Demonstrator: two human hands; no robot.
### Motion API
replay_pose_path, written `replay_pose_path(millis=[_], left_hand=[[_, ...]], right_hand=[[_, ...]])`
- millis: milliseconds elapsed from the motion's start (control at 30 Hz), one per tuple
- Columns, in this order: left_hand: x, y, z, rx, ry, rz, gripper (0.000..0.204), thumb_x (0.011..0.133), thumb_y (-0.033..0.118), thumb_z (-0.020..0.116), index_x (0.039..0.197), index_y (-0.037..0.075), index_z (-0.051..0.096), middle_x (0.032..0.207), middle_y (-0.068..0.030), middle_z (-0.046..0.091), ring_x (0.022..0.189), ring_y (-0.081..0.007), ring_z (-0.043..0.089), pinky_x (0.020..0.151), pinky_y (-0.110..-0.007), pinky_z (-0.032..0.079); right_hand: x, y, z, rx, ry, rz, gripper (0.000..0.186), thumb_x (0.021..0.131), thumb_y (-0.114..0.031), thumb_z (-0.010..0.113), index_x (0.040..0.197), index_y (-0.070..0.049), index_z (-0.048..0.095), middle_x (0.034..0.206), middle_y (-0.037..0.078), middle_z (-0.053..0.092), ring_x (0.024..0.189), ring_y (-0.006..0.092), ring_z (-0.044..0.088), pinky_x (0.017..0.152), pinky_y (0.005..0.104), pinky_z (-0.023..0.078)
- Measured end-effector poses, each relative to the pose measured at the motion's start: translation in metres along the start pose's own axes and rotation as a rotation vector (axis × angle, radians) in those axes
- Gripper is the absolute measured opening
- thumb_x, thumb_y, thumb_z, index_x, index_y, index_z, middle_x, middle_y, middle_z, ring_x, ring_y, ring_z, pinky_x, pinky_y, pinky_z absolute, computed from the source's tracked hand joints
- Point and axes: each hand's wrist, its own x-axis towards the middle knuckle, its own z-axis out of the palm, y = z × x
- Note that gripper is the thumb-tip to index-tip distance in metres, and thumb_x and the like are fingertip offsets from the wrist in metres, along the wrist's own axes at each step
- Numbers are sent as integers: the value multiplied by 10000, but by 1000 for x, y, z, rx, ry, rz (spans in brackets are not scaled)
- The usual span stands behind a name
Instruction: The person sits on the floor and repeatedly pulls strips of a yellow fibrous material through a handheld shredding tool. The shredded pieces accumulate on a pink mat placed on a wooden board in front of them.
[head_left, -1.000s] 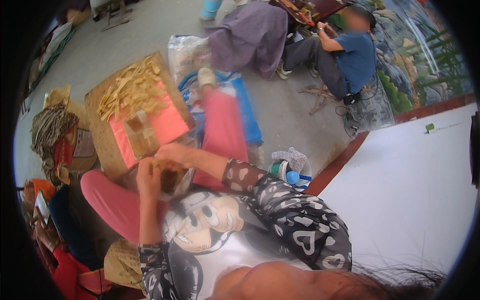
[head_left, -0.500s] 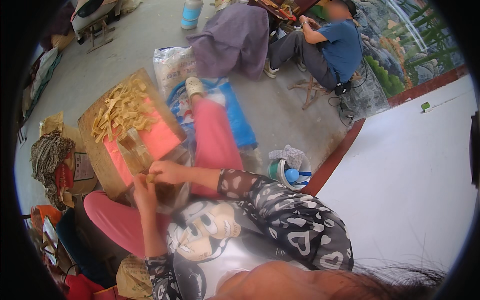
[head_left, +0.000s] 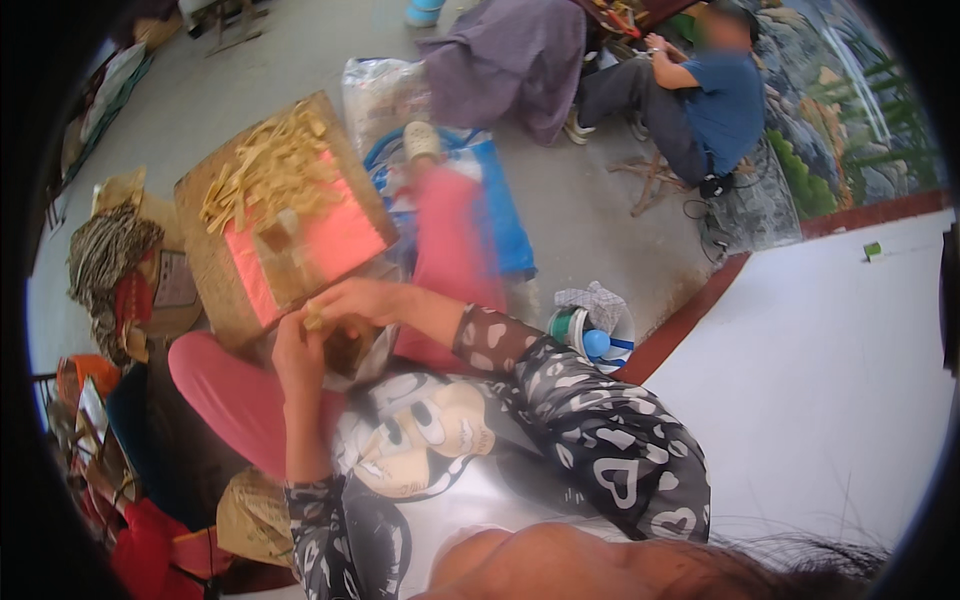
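Observation:
My left hand [head_left: 297, 352] and my right hand [head_left: 362, 300] meet over my lap, at the near edge of a wooden board [head_left: 215, 300]. Both have their fingers closed around a small yellowish piece [head_left: 314, 319], too blurred to name exactly. On the board lies a bright pink-orange sheet [head_left: 335, 235], and a heap of flat yellowish strips [head_left: 265, 165] covers its far part. A tan block-like thing [head_left: 285, 262] rests on the sheet just beyond my fingers. Below my right hand, a clear plastic bag [head_left: 375, 362] with something brown inside sits between my legs.
To the right stands a white bucket [head_left: 622, 340] with a cloth and a blue ball-shaped thing. A cardboard box [head_left: 180, 290] with a patterned cloth is on the left. Blue and white sacks [head_left: 500, 200] lie ahead. Another person [head_left: 715, 110] sits on a folding stool at far right.
The whole view has shifted, so the board and floor things sit farther right and mostly higher. My hands remain together at the yellowish piece; my right hand now arches more over it.

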Motion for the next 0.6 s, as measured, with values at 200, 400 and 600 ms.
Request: replay_pose_path(millis=[200, 400, 600], left_hand=[[-1, -4, -8, -18, -159, -158, 281, 872, 312, 581, 870, 32, 610, 762, -159, 623, 705, -316, 607, 634, -359, 463], [-3, -8, -5, -280, -154, -248, 260, 928, 243, 533, 827, 6, 574, 701, -32, 593, 629, -107, 534, 580, -256, 435], [-3, -30, 6, -465, -248, -370, 232, 931, 228, 517, 812, 33, 557, 716, -8, 588, 595, -55, 500, 555, -207, 423]], right_hand=[[6, 5, -2, -50, 83, -19, 280, 916, -178, 508, 1146, -24, 544, 1021, 52, 642, 820, 120, 651, 484, 200, 466], [0, -11, 12, -247, 132, 20, 278, 927, -219, 504, 1127, -32, 558, 933, 47, 641, 760, 106, 628, 466, 194, 447], [14, 6, -4, -522, 329, -311, 305, 927, -293, 510, 1026, -18, 598, 833, 71, 650, 718, 123, 624, 505, 258, 447]])
